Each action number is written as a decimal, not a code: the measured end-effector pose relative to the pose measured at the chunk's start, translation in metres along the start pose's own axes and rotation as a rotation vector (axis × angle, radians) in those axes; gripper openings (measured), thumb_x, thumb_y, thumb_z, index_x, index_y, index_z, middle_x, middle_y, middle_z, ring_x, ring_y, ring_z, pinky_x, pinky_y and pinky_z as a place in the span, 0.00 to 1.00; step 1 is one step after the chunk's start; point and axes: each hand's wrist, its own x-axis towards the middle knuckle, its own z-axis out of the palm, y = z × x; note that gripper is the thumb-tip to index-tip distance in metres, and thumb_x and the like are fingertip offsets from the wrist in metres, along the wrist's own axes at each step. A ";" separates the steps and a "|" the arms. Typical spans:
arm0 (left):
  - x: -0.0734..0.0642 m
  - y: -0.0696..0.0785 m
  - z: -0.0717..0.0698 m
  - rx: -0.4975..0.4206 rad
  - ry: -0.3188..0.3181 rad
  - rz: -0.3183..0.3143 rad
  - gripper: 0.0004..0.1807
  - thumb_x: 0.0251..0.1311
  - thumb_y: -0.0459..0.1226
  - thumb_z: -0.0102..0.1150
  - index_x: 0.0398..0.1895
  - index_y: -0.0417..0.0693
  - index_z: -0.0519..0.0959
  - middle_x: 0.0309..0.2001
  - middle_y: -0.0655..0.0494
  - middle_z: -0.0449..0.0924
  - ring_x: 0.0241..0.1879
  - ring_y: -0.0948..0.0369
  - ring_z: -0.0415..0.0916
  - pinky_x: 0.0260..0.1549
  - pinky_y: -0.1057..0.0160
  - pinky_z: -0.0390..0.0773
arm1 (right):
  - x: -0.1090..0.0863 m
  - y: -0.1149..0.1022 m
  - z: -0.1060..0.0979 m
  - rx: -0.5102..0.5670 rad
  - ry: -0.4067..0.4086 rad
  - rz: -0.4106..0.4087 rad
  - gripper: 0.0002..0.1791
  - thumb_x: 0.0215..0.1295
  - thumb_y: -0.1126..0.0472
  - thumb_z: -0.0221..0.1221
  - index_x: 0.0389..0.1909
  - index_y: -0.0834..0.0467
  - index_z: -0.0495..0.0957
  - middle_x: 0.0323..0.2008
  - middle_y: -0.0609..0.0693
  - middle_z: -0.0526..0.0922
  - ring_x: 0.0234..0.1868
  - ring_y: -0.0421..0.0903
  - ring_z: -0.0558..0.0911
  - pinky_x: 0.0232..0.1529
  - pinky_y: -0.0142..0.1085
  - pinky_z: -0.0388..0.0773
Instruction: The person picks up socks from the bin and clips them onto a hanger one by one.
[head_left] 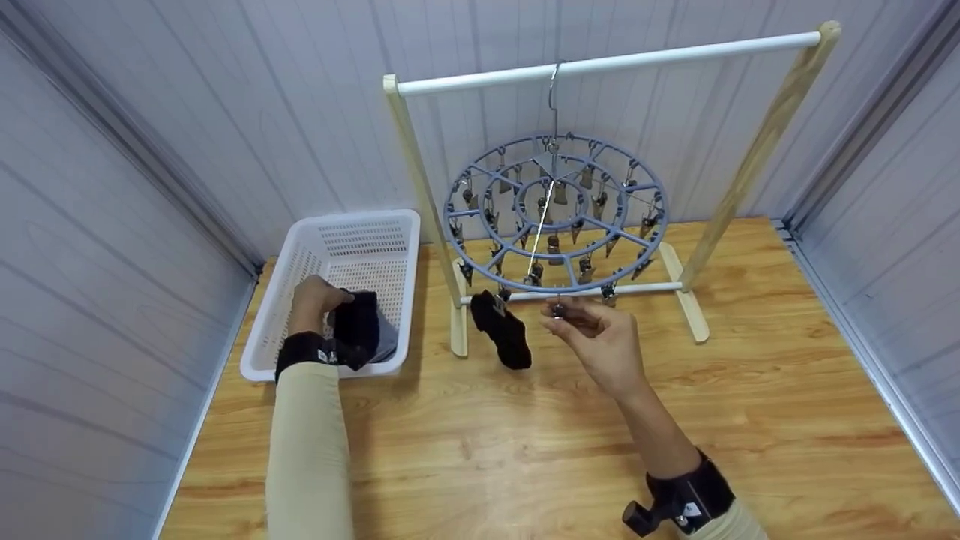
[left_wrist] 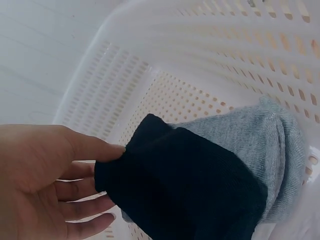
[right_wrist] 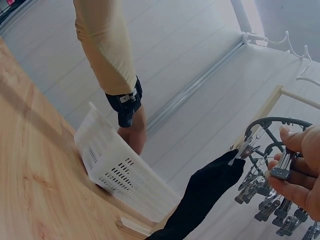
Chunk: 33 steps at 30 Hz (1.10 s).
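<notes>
Left hand [head_left: 315, 295]: fingers pinch one edge of a black knitted cloth piece [left_wrist: 185, 180] (probably a sock), apparently to leave the rest loose.
Right hand [head_left: 600, 336]: fingers pinch a small metal clip [right_wrist: 283, 165], probably to stop it swinging.
Basket: one white perforated plastic basket [head_left: 414, 251]; the pinched cloth is inside it, over grey knitted fabric [left_wrist: 225, 134], one piece or two, I cannot tell.
Hanging sock: one black fabric sock [head_left: 508, 336], held by its end at the hanger's front, so its length dangles.
Hanger: one round blue-grey plastic hanger [head_left: 574, 288], three rings, hooked overhead, likely so everything clipped hangs free.
Other clips: many, overlapping too much for an exact count.
Rack: one wooden rack [head_left: 771, 136], two posts, two white bars.
</notes>
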 end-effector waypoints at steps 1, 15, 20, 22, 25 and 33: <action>0.000 0.000 0.000 -0.022 -0.006 0.000 0.24 0.68 0.39 0.67 0.59 0.28 0.78 0.57 0.34 0.80 0.50 0.47 0.77 0.59 0.46 0.79 | 0.000 0.000 0.000 0.000 -0.001 0.001 0.16 0.65 0.69 0.71 0.53 0.69 0.86 0.46 0.63 0.90 0.48 0.64 0.89 0.49 0.43 0.87; 0.001 -0.002 -0.003 -0.112 0.012 0.061 0.12 0.76 0.39 0.56 0.43 0.35 0.75 0.38 0.47 0.74 0.32 0.58 0.74 0.33 0.61 0.78 | -0.001 0.002 0.002 0.028 -0.015 0.003 0.16 0.66 0.72 0.70 0.54 0.68 0.86 0.48 0.67 0.89 0.50 0.65 0.88 0.50 0.43 0.87; -0.001 0.003 -0.007 -0.131 0.001 0.097 0.10 0.76 0.36 0.57 0.40 0.36 0.72 0.40 0.46 0.73 0.30 0.61 0.75 0.31 0.64 0.80 | -0.001 0.000 0.001 0.008 -0.017 0.007 0.15 0.67 0.70 0.70 0.53 0.66 0.87 0.47 0.66 0.89 0.49 0.60 0.90 0.49 0.43 0.87; -0.002 0.004 -0.007 -0.144 -0.005 0.106 0.13 0.75 0.36 0.58 0.48 0.29 0.74 0.46 0.40 0.76 0.33 0.58 0.78 0.35 0.62 0.85 | -0.001 0.000 0.001 0.000 -0.019 0.006 0.15 0.67 0.70 0.70 0.53 0.65 0.87 0.47 0.66 0.89 0.48 0.55 0.90 0.49 0.43 0.87; -0.005 0.005 -0.006 -0.130 -0.001 0.120 0.24 0.74 0.37 0.58 0.61 0.22 0.73 0.56 0.31 0.77 0.45 0.49 0.82 0.45 0.56 0.86 | -0.001 0.001 0.001 -0.005 -0.021 0.007 0.15 0.67 0.69 0.71 0.53 0.65 0.87 0.47 0.67 0.89 0.48 0.50 0.91 0.49 0.43 0.87; -0.015 0.008 -0.008 -0.109 0.027 0.146 0.32 0.76 0.42 0.57 0.72 0.25 0.69 0.70 0.28 0.71 0.64 0.39 0.74 0.55 0.50 0.81 | 0.000 -0.001 0.001 -0.001 -0.019 0.021 0.16 0.66 0.70 0.70 0.53 0.70 0.86 0.47 0.61 0.90 0.49 0.66 0.88 0.49 0.43 0.87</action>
